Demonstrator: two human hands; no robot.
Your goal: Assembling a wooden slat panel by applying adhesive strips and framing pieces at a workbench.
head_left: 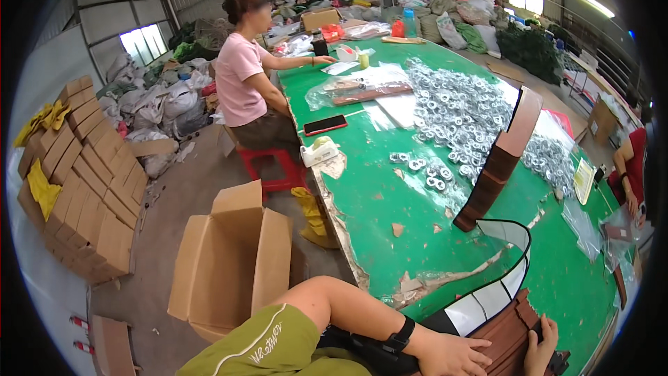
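Observation:
A brown ribbed panel (508, 338) lies in front of me at the table's near edge. My left hand (452, 354) rests flat on it with fingers stretched out. At its right edge my right hand (541, 348) grips the panel, with part of the fingers hidden. Beside it curves a black-edged strip with white and clear sections (483, 304), its far end rising off the table. Farther off, a long brown folded piece (497, 157) slants up from the green table (376, 237).
Many small bags of silvery rings (459, 111) cover the table's middle. An open cardboard box (229, 257) stands left of the table. A person in pink (243, 73) sits at the far left side; another in red (630, 167) is at the right. A phone (325, 125) lies near the left edge.

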